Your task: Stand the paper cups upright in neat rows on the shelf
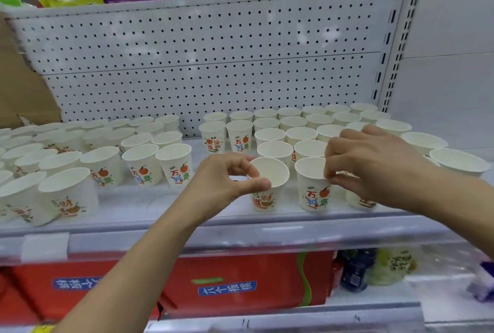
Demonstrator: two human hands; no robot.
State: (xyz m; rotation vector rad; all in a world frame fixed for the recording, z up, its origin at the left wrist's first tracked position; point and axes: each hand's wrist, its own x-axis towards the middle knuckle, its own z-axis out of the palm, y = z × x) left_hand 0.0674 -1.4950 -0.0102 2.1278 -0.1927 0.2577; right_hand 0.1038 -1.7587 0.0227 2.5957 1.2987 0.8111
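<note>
Left hand (227,180) pinches rim of front cup (267,185), upright at shelf (187,207) edge. Right hand (374,164) pinches rim of neighbour cup (312,185), just right. Rows stand behind.

Left hand (227,180), right hand (374,164) outstretched, fingers (256,184) in pinch

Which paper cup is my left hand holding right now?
The front-edge cup: your left hand pinches its rim between thumb and forefinger. Your right hand pinches the neighbouring cup to its right.
</note>
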